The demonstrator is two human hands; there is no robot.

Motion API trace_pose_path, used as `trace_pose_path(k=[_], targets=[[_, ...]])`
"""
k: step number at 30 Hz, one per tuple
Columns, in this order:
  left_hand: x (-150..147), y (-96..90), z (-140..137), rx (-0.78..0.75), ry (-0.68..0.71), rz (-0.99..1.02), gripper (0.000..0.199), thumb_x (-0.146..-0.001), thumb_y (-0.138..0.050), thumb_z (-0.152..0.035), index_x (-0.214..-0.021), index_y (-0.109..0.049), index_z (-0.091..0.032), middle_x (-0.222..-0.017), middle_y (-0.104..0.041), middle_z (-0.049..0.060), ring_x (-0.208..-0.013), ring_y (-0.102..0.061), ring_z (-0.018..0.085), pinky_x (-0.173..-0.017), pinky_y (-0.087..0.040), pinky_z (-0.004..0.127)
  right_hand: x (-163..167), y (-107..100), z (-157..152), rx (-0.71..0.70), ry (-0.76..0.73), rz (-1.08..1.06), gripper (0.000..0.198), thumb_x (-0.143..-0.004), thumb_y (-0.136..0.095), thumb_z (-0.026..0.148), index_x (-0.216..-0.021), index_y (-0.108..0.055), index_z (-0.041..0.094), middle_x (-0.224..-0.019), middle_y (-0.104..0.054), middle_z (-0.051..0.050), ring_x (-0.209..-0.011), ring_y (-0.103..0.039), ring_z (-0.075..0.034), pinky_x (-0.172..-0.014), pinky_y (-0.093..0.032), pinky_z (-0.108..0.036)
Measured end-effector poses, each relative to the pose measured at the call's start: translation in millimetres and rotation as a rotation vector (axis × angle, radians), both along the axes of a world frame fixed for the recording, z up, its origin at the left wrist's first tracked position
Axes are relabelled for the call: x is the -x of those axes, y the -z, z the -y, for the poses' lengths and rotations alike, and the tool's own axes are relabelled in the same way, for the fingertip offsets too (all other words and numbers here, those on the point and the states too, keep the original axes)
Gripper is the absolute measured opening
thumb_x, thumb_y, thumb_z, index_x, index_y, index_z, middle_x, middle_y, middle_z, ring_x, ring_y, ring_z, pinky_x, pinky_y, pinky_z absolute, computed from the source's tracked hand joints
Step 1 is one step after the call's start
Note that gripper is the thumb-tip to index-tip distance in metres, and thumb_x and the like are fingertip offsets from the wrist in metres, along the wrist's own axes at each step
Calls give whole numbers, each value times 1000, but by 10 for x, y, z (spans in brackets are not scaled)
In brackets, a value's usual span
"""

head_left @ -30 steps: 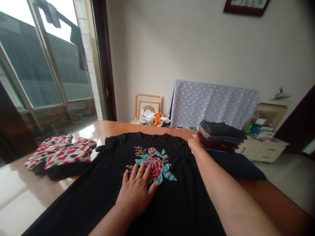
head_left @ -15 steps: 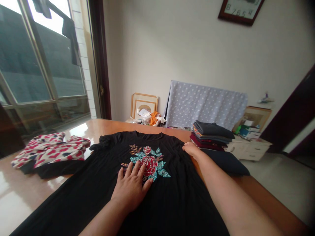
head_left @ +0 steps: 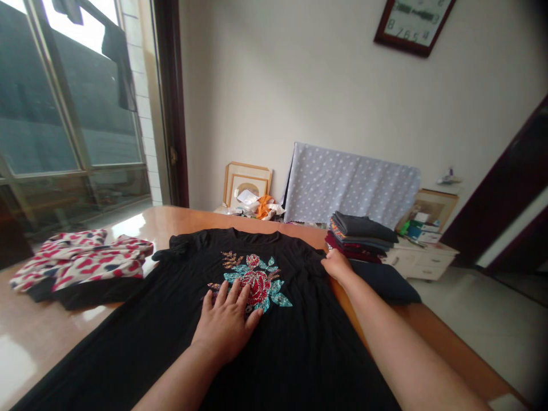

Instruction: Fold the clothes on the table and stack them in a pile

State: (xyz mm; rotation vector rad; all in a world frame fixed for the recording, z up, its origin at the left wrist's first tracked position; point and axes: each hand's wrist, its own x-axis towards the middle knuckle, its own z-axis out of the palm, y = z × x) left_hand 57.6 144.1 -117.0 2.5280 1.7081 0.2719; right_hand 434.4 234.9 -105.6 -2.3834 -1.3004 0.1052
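Note:
A black short-sleeved shirt lies spread out on the wooden table, its neckline toward the far edge. A sequined red rose with teal leaves decorates its chest. My left hand rests flat on the shirt with fingers spread, partly over the rose. At the shirt's right sleeve is my right hand, its fingers closed on the black fabric. The left sleeve looks bunched up.
Left of the shirt lies a heart-patterned garment with black trim. A stack of folded clothes and a dark folded garment sit by the right edge. Beyond stand a dotted grey cloth, a picture frame and a white cabinet.
My right hand has pulled the sleeve slightly outward to the right, and more of the sleeve shows. The left hand stays flat on the shirt. The view has shifted slightly.

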Motion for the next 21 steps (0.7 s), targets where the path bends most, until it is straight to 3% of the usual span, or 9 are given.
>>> trace_pose_path(k=[5, 9, 17, 21], targets=[[2, -2, -5, -4, -3, 6, 80, -91, -22, -76, -156, -35, -30, -165, -24, 7, -152, -15, 39, -117, -11, 64, 43, -13, 146, 150, 45, 94, 47, -82, -63, 30, -127, -54, 22, -113, -68, -15, -102, -68, -29, -83, -50, -38], [9, 10, -9, -2, -5, 9, 80, -91, -22, -76, -156, -35, -30, -165, -24, 7, -152, -15, 39, -118, -11, 63, 93, -46, 211, 218, 38, 139, 45, -84, -61, 27, -129, -55, 25, -124, -65, -16, -111, -65, -29, -89, -49, -40], [8, -2, 1, 0, 0, 15, 79, -91, -23, -75, -155, -35, -30, -165, -25, 7, -152, -15, 39, -118, -12, 63, 158, -161, 61, 33, 1, 196, 33, -90, -48, 29, -118, -66, 24, -125, -64, -14, -109, -66, -28, -90, -50, -36], [5, -19, 5, 13, -7, 17, 78, -92, -24, -74, -156, -35, -31, -165, -25, 6, -152, -13, 38, -118, -11, 63, 247, -195, -184, 51, -29, 135, 32, -88, -53, 31, -117, -68, 26, -120, -68, -11, -111, -66, -27, -90, -50, -34]])
